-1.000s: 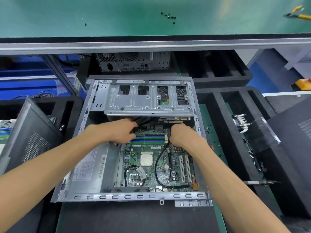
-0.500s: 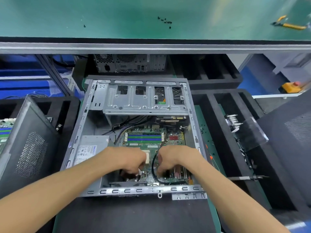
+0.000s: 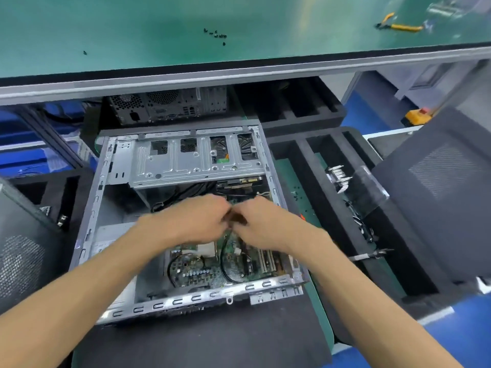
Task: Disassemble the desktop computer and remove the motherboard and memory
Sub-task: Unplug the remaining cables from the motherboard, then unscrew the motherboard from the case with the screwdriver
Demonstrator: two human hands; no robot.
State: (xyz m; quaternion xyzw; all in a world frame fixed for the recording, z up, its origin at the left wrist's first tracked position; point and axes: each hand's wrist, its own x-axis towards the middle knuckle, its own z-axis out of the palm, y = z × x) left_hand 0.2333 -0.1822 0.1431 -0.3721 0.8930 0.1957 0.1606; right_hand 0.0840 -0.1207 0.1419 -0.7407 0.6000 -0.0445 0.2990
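Both forearms are reached forward into the open case (image 3: 87, 235), which lies on its side on a dark mat (image 3: 212, 338). The left hand (image 3: 191, 221) and the right hand (image 3: 261, 224) are brought together over the upper middle of the motherboard (image 3: 212, 269), knuckles up, fingertips nearly meeting. Fingers of both hands are curled downward, but motion blur hides what, if anything, is pinched; whether each grip is closed on something cannot be told. The memory slots are covered by the hands and are not seen.

The motherboard is still seated in the floor of the case, its lower part visible below the wrists, with a black cable (image 3: 225, 261) looped across it and white slots (image 3: 267, 260) at the right. A silver drive cage (image 3: 186, 166) spans the far end of the case, with black wires (image 3: 186, 192) running out from under it just beyond the hands. A power supply (image 3: 106, 243) is partly hidden by the left forearm.

Behind the case another tower (image 3: 170, 104) is stood under the green bench (image 3: 159, 30), on which loose screws (image 3: 216, 35) and yellow-handled pliers (image 3: 398, 26) are lain. Black foam trays (image 3: 300, 160) are set to the right, holding metal brackets (image 3: 337, 176), and dark mesh side panels are leaned at the far left (image 3: 24, 256) and far right (image 3: 438, 187).
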